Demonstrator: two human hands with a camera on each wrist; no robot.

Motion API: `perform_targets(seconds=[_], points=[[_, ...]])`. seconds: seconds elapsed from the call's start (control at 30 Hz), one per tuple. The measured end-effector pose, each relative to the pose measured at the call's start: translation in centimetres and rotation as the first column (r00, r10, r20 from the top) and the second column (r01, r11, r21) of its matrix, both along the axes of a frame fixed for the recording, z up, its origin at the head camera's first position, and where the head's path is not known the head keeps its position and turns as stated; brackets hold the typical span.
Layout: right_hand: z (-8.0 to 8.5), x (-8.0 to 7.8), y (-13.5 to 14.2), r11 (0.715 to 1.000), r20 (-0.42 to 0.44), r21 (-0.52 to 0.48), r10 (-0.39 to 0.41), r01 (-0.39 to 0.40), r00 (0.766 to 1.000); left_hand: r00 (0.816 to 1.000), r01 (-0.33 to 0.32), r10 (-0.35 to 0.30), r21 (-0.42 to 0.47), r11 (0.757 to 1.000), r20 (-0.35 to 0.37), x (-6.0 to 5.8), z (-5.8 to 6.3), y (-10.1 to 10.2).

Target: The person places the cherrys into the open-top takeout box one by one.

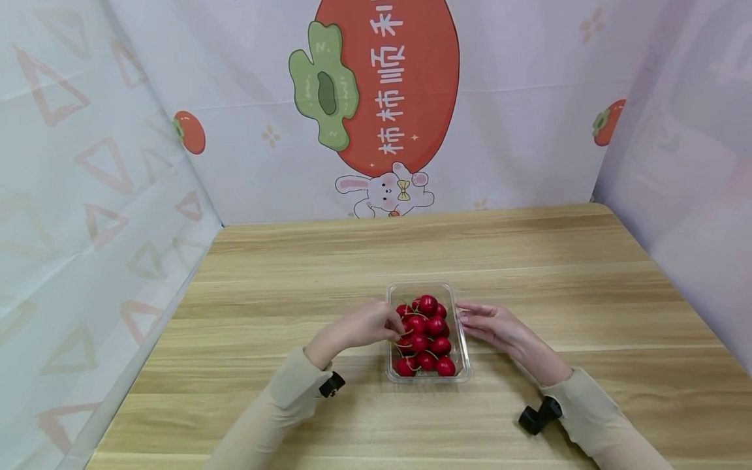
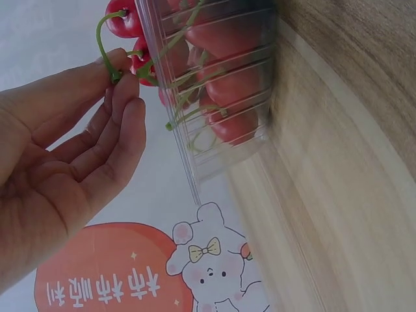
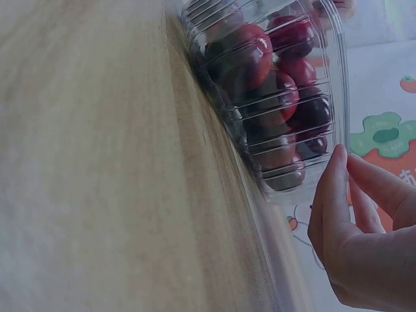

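A clear plastic box (image 1: pixel 464 365) on the table holds several red cherries (image 1: pixel 418 343) with green stems. At its left side, my left hand (image 1: pixel 376 323) reaches over the rim. In the left wrist view, its thumb and fingertips pinch a cherry stem (image 2: pixel 104 45); the cherry (image 2: pixel 125 19) on that stem is at the box's rim level. On the opposite side, my right hand (image 1: pixel 496 326) holds the box's rim between thumb and fingers. The right wrist view has these fingertips (image 3: pixel 339 156) at the rim, with cherries (image 3: pixel 253 58) visible through the ribbed wall.
The wood-grain table (image 1: pixel 282 281) extends around the box on all sides. Printed cloth (image 1: pixel 247 72) hangs behind the table and on both sides. Each wrist carries a small black camera, seen at the left sleeve (image 1: pixel 331 385) and the right sleeve (image 1: pixel 540 415).
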State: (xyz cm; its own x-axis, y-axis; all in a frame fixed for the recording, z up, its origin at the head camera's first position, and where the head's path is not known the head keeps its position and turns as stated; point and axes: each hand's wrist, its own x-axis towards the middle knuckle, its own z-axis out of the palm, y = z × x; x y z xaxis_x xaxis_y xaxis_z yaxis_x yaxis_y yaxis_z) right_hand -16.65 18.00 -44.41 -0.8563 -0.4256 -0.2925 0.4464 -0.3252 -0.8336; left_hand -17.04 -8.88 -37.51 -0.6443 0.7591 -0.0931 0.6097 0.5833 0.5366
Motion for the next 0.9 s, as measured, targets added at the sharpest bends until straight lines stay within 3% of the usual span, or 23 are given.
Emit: perform_targets(seconds=[0.4,0.9], points=[[0.1,0.1,0.0,1.0,0.013,0.011,-0.01,0.01,1.0,1.0,0.014,-0.015,-0.032,0.999,-0.024,0.2,-0.4,0.9],[0.4,0.2,0.0,1.0,0.012,0.027,-0.013,0.013,1.0,0.999,0.027,-0.026,0.035,0.999,-0.018,0.2,-1.2,0.7]])
